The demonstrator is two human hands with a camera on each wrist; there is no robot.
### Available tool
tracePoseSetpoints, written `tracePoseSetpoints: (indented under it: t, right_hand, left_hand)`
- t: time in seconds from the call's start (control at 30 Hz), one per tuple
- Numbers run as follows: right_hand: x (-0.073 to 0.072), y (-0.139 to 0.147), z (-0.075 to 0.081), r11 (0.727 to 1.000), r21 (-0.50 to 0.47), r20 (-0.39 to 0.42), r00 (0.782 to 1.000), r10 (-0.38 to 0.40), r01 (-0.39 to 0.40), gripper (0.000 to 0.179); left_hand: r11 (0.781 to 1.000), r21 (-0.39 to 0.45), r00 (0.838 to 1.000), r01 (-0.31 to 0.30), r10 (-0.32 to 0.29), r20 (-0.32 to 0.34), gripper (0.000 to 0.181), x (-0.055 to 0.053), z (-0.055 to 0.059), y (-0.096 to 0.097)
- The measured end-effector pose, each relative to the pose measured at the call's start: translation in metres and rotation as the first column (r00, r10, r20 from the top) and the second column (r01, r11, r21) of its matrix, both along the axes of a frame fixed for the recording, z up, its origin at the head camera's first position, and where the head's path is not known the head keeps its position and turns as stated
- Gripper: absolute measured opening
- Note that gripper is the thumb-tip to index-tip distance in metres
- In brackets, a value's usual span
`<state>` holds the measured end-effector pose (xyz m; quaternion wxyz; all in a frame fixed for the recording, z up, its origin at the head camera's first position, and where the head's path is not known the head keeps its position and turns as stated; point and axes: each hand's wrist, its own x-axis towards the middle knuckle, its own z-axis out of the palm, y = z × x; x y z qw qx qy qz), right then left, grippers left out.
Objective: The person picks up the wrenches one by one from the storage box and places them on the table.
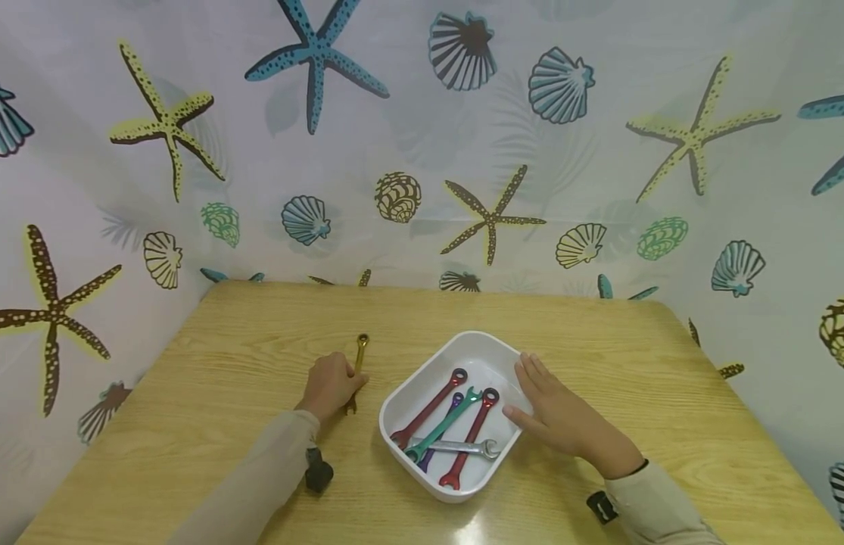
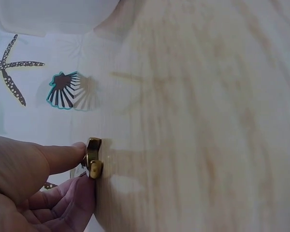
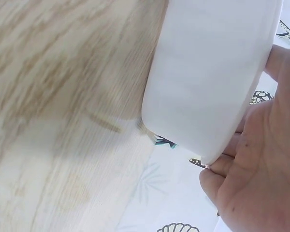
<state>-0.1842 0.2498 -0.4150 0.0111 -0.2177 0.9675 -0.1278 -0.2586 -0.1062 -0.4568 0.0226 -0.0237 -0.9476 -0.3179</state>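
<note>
My left hand (image 1: 329, 384) pinches a gold combination wrench (image 1: 361, 354) between thumb and fingers, left of a white plastic bin (image 1: 413, 376). The left wrist view shows the wrench (image 2: 94, 159) end-on, close to the table top. My right hand (image 1: 565, 416) rests its extended fingers against the bin's right rim, thumb apart. Inside the bin lie several wrenches: a red one (image 1: 431, 407), another red one (image 1: 474, 431), a green one (image 1: 442, 431), a silver one (image 1: 456, 446) and a partly hidden purple one (image 1: 457, 400). Only the bin's outer wall (image 3: 203, 72) shows in the right wrist view.
The wooden table (image 1: 258, 325) carries the bin near its middle. Behind and beside it hangs a pale cloth (image 1: 408, 129) printed with starfish and shells. Dark straps (image 1: 318, 471) are on both wrists.
</note>
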Motion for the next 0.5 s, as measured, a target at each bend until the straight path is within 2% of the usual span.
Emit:
tracePoseSetpoints:
  t: [0.13,0.3,0.4,0.5]
  right_hand:
    - [0.000,0.000,-0.001,1.000,0.018,-0.014,1.000,0.003,-0.003,0.077]
    - [0.000,0.000,-0.001,0.999,0.033,-0.045,0.999,0.018,-0.017,0.075]
    - [0.001,0.000,0.000,0.999,0.036,-0.058,0.998,0.023,-0.021,0.074]
    - [0.001,-0.001,0.001,0.999,0.037,-0.058,0.998,0.024,-0.022,0.074]
  left_hand:
    - [1.000,0.000,1.000,0.011,-0.011,0.003,0.037,0.001,0.003,0.000]
    - [1.000,0.028,0.999,0.009,-0.010,0.040,0.042,0.002,0.010,0.000]
    - [0.998,0.061,0.999,0.008,-0.010,0.040,0.040,0.002,0.019,0.002]
    - [0.997,0.077,0.999,0.032,-0.032,0.003,0.030,0.003,0.033,0.007]
